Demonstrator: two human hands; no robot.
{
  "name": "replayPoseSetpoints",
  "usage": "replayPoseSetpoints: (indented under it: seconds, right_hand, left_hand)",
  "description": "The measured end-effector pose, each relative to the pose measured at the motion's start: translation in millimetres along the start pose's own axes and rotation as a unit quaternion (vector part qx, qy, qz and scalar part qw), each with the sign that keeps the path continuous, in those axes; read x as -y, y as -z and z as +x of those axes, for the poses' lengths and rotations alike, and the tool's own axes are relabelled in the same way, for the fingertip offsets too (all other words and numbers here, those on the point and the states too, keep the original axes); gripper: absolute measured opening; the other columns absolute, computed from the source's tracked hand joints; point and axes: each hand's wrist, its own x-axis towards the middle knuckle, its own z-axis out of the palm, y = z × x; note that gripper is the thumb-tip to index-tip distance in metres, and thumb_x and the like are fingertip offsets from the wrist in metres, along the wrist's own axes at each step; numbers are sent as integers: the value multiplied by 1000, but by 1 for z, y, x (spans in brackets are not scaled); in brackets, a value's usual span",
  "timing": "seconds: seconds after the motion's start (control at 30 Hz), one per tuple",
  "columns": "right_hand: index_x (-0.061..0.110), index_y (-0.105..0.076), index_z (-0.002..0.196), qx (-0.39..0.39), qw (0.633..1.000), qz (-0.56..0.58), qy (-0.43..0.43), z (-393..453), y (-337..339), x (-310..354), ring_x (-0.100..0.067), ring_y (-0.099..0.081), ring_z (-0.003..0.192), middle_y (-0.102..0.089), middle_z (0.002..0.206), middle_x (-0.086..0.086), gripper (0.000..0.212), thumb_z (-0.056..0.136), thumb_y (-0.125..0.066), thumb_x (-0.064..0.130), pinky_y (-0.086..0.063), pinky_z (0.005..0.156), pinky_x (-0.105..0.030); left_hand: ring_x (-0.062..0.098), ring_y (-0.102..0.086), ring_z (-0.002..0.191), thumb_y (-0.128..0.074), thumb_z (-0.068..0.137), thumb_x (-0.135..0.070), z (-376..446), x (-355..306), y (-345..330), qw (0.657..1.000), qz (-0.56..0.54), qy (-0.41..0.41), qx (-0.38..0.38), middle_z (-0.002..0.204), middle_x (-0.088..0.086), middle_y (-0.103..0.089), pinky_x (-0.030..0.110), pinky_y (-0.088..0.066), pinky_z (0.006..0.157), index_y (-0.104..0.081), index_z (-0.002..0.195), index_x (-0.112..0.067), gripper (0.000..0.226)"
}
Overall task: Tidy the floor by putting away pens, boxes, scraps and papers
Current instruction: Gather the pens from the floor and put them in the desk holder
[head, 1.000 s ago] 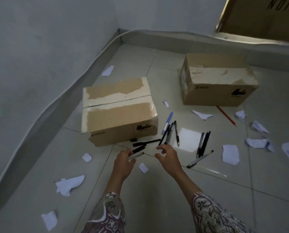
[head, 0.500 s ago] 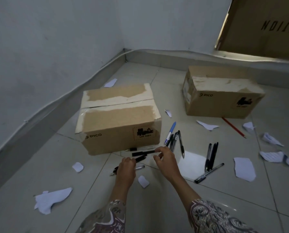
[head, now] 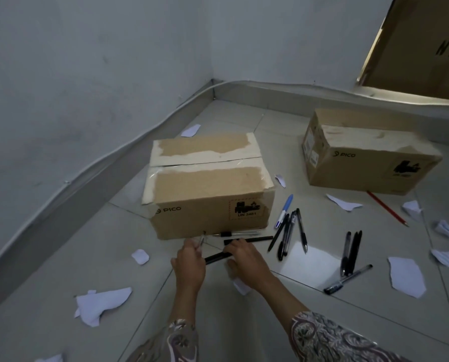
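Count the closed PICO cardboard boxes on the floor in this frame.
2. The near box sits just beyond the hands, close to the left wall. The far box sits to the right, nearer the back wall. More could lie outside the view.

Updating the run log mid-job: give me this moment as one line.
phase: gathering pens | left hand: holds silver pen | right hand: on black pen | boxes: shut, on floor | paper scraps: still scattered
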Motion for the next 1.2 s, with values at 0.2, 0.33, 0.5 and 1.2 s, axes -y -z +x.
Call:
replayPoseSetpoints:
  seconds: [0.2, 0.33, 0.5, 1.2]
  right_hand:
    - [6, -56, 112, 15, 994, -98, 34, 7, -17, 5, -25, -44, 111, -55, 118, -13, 29, 87, -41, 0, -30, 88, -33]
    - [7, -52, 117, 8, 994, -105, 30, 9, -22, 0, -22, -43, 113, -52, 121, -11, 35, 85, -41, -2, -31, 87, -32]
    - [16, -71, 82, -35, 987, -143, 59, 15, -14, 9, -15, -62, 85, -67, 88, -1, 25, 59, -81, 13, -44, 66, -19]
    - [5, -74, 89, -8, 930, 359, -76, 13, -13, 44, -5, -62, 72, -73, 85, -8, 13, 83, -64, 12, -45, 65, -8]
  left_hand:
    - [35, -58, 89, -42, 87, 5, 5, 21, 13, 979, -169, 112, -30, 93, 21, -62, 39, -44, 80, -44, 84, -6, 12]
    - [28, -55, 78, -36, 86, 12, 5, 28, 15, 941, -300, 150, -34, 84, 17, -57, 28, -42, 65, -43, 81, -8, 22]
    - [20, -48, 60, -33, 90, 9, 3, 34, 8, 897, -388, 207, -32, 70, 11, -51, 28, -40, 52, -47, 91, -3, 19]
    - [17, -41, 56, -48, 93, -6, 4, 4, -10, 855, -451, 255, -26, 65, 9, -51, 28, -31, 53, -55, 73, -4, 21]
